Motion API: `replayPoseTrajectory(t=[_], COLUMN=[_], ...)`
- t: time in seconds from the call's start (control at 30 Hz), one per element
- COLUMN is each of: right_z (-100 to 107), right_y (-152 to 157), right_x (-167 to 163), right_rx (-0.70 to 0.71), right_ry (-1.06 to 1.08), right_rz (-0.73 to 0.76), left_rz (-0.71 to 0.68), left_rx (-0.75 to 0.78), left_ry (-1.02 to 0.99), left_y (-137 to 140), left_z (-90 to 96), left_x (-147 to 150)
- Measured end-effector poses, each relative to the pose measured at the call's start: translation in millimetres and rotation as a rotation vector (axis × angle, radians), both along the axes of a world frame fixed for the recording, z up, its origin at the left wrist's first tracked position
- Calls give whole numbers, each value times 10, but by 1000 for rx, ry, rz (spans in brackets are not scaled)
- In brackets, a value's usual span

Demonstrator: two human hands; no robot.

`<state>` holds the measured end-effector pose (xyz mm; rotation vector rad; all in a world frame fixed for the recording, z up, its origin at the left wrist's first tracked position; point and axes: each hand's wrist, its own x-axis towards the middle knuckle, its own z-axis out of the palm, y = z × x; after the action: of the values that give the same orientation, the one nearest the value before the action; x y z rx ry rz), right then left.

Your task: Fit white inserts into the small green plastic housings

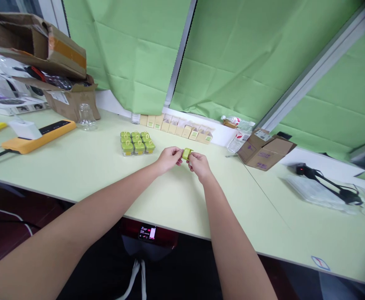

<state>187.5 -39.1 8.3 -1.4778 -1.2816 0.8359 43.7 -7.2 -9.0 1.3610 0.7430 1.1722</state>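
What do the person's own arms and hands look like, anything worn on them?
The left hand and right hand are ungloved, with no ring that I can make out. The left arm and right arm show no sleeve, watch, cable or marking along their visible length.

Mostly green before us
We see a lime-green piece (186,153), green-topped tubs (139,147), green curtains (132,54), a pale green table (101,164), tan boxes (172,126), an orange-and-black strip (50,135).
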Motion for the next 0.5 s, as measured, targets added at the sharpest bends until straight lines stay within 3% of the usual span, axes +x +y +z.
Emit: replayPoseTrajectory(t=[0.27, 0.5], right_z=[-49, -76], right_y=[19, 56], right_x=[-16, 29], right_rx=[127, 154], right_ry=[-194, -192], right_rz=[-64, -115], left_rz=[118, -44], left_rx=[78, -126], left_ry=[107, -30], left_y=[54, -49], left_z=[-16, 82], left_x=[-5, -31])
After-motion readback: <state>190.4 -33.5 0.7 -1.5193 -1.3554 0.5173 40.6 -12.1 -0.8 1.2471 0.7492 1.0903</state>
